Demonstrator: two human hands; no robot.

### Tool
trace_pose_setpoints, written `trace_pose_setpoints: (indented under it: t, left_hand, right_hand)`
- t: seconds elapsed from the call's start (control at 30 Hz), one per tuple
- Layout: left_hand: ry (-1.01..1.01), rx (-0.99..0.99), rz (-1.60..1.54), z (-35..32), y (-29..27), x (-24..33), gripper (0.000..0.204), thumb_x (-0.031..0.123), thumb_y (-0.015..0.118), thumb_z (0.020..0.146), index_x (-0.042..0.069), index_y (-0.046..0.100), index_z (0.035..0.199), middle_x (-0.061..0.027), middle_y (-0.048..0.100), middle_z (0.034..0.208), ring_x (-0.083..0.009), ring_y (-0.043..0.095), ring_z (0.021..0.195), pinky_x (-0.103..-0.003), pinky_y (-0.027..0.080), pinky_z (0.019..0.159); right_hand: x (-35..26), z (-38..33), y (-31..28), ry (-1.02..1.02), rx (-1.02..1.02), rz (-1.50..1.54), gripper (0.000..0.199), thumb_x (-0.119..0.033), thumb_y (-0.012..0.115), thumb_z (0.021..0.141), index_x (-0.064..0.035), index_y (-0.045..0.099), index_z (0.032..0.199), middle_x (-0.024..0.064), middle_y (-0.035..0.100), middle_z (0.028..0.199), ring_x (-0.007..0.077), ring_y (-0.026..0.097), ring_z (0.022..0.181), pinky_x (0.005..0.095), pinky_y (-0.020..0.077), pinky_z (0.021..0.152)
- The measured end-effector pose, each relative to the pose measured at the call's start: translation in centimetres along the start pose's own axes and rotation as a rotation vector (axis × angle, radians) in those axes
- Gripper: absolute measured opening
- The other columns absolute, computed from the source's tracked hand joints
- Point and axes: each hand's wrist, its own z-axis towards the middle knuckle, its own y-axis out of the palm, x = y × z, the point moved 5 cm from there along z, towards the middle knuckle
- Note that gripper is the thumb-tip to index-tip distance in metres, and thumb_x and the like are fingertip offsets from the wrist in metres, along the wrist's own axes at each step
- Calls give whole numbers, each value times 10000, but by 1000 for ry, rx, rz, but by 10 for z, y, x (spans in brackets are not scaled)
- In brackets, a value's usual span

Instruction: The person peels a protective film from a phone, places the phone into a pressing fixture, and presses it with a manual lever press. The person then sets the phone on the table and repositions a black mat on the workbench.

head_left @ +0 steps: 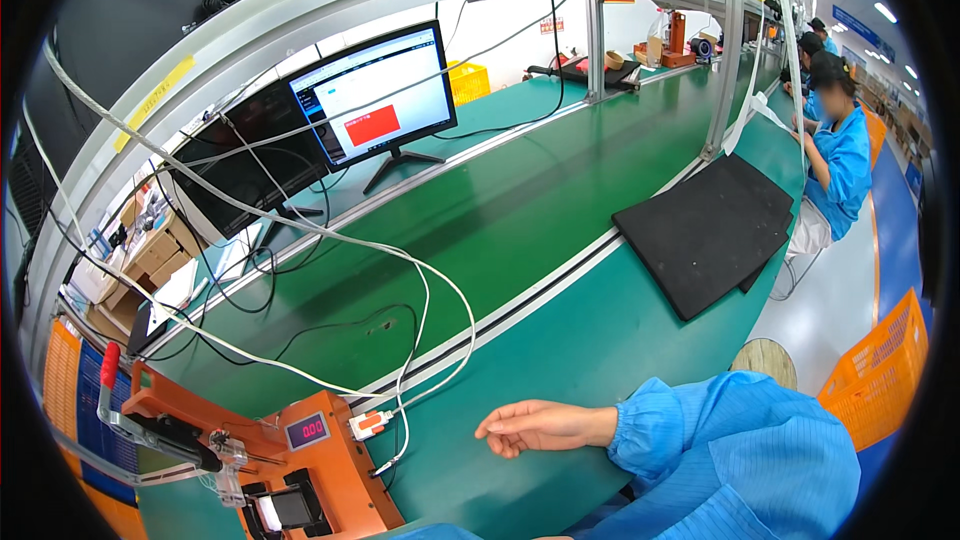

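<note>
My right hand (538,427) hovers over or rests on the green workbench (590,340), its fingers loosely bent and pointing left. Nothing shows between them. My blue sleeve (740,450) reaches in from the lower right. Left of the hand stands an orange test fixture (340,470) with a lit red digital display (308,430) and a red-handled toggle clamp (109,365). A small dark rectangular part (293,509) sits in the fixture's black holder. Between hand and fixture is a white-and-orange plug connector (370,424) with white cables. My left hand is out of view.
A lit monitor (375,90) stands across the bench beside a dark monitor (245,155). White cables (300,230) loop over the bench. Black mats (705,230) lie at the right. Orange crates (880,360) stand on the floor. A co-worker in blue (840,150) sits farther along.
</note>
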Motion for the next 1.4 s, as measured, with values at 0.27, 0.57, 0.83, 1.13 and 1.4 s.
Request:
trace_pose_setpoints:
  t: [0.27,0.57,0.83,1.13,1.4]
  left_hand:
    - [-126,47,-37,-5,5,5,240,132,596,736,-11,598,928,-125,556,885,-301,550,827,-360,456,726]
    - [-118,56,-30,-4,-1,6,303,141,665,675,-37,585,907,-139,562,869,-319,555,838,-364,463,746]
    - [126,44,83,-10,-8,14,227,116,642,710,-57,610,853,-150,590,828,-314,580,740,-378,477,681]
    - [150,87,47,-19,-9,19,248,109,630,747,-102,598,872,-212,591,837,-366,576,710,-419,480,653]
    - [212,441,33,-9,15,14,85,6,617,763,-66,575,751,-112,439,662,-258,456,587,-397,378,573]
  right_hand:
    - [-1,-1,1,-2,0,-11,297,-231,427,1000,-49,531,1210,13,592,948,105,555,851,235,436,757]
    - [-2,-1,2,-30,-15,-2,302,-238,425,1001,-50,532,1210,12,596,950,104,556,850,235,435,756]
    - [-2,-1,3,-6,4,-15,297,-242,429,1000,-50,531,1203,9,591,933,102,548,845,234,430,752]
    - [-1,-1,2,-5,3,-5,292,-246,438,997,-60,535,1201,3,591,938,98,546,844,232,427,751]
    - [-2,-1,2,3,14,8,290,-237,438,1000,-46,537,1194,13,587,930,100,541,848,241,430,758]
